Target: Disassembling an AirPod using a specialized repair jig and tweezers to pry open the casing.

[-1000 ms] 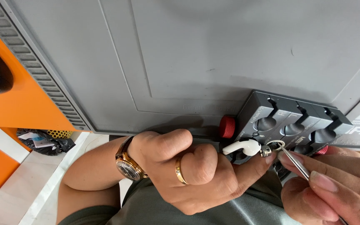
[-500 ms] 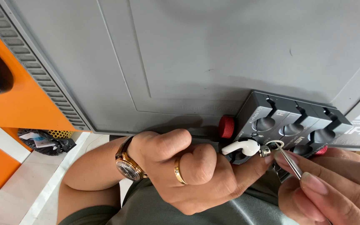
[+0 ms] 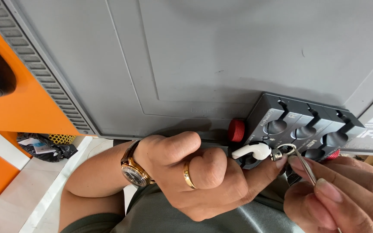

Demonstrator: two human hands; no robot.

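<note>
Now your left hand (image 3: 203,177) clenched around the white earbud (image 3: 252,151), your right hand (image 3: 342,196) pinching tweezers (image 3: 304,166) at its tip, dark grey fixture block (image 3: 298,123) just behind, grey mat (image 3: 221,56) bare above.

Wireless earbud (image 3: 252,151): white, with a silver metal tip. Holding fixture (image 3: 304,125): dark grey block, black round recesses, red knurled knob (image 3: 237,130). Tweezers (image 3: 306,167): silver. Work mat (image 3: 203,56): plain mid-grey. Side panel (image 3: 20,95): orange, edged by a grey ribbed strip. Wristwatch (image 3: 133,171): gold case, dark dial, brown strap. Ring (image 3: 188,174): gold.
</note>
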